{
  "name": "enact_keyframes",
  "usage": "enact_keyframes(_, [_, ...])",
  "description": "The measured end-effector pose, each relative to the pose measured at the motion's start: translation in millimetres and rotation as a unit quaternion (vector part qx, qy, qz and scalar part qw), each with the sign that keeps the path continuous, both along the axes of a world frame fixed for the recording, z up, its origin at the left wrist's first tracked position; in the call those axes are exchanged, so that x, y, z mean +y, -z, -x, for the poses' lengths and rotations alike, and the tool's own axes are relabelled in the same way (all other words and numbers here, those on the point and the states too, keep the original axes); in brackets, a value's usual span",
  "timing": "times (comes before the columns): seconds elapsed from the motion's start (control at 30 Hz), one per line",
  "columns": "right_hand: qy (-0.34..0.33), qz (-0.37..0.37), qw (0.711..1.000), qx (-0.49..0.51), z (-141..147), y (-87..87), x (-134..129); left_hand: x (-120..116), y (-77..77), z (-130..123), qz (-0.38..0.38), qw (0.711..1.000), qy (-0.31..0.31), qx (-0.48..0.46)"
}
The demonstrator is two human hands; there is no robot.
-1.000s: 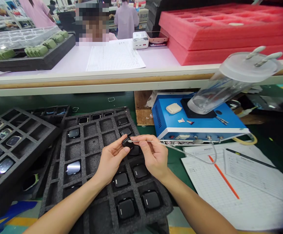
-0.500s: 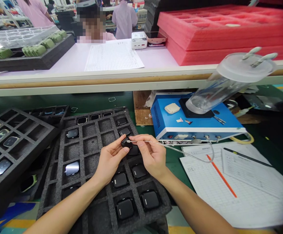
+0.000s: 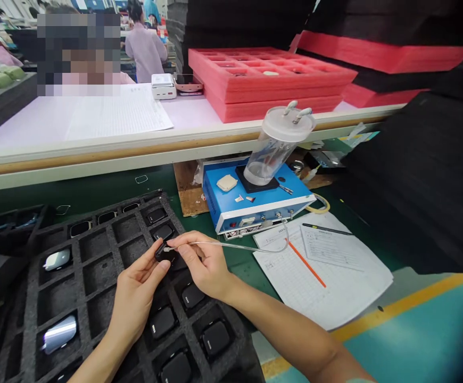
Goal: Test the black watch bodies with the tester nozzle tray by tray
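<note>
My left hand (image 3: 135, 298) pinches a small black square watch body (image 3: 162, 251) between thumb and fingers, just above a black foam tray (image 3: 112, 234). My right hand (image 3: 201, 265) grips a thin tube nozzle (image 3: 231, 245), and its metal tip meets the edge of that watch body. The tube runs right towards a blue bench machine (image 3: 255, 210). Several black watch bodies and a shiny-faced one lie in the tray's square cells, some beneath my hands and partly hidden.
A clear lidded jar (image 3: 277, 143) stands on the machine. Papers (image 3: 319, 271) with an orange pen (image 3: 307, 264) lie to the right. Black foam stacks (image 3: 415, 175) rise at the right. Red foam trays (image 3: 267, 80) sit on the raised white shelf (image 3: 115, 125), beyond which people work.
The whole view has swung, so everything sits further left and black foam now fills the right side. My hands still hold the watch body and the tube nozzle together.
</note>
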State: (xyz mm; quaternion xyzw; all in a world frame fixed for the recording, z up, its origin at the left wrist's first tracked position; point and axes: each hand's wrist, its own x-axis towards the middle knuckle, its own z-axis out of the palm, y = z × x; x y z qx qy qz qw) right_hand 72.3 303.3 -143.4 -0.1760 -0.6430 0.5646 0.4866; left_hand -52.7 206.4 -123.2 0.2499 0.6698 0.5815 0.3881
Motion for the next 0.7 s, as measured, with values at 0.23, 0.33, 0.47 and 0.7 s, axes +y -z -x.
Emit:
enact_keyframes(0.23, [0.005,-0.007,1.0,-0.001,0.3,-0.9,0.9,-0.8,-0.4,0.5,-0.005,1.0,-0.004,0.011])
enact_keyframes(0.33, [0.006,-0.004,1.0,0.002,0.9,-0.3,1.5,0.1,-1.2,0.4,-0.002,1.0,-0.007,0.004])
enact_keyframes(0.47, [0.001,-0.001,1.0,0.011,1.6,0.5,1.5,1.1,-2.4,-0.5,0.001,1.0,-0.009,-0.007])
enact_keyframes(0.7, [0.002,0.0,1.0,0.008,1.9,1.3,1.5,0.5,-1.6,-0.1,-0.001,1.0,-0.007,-0.007])
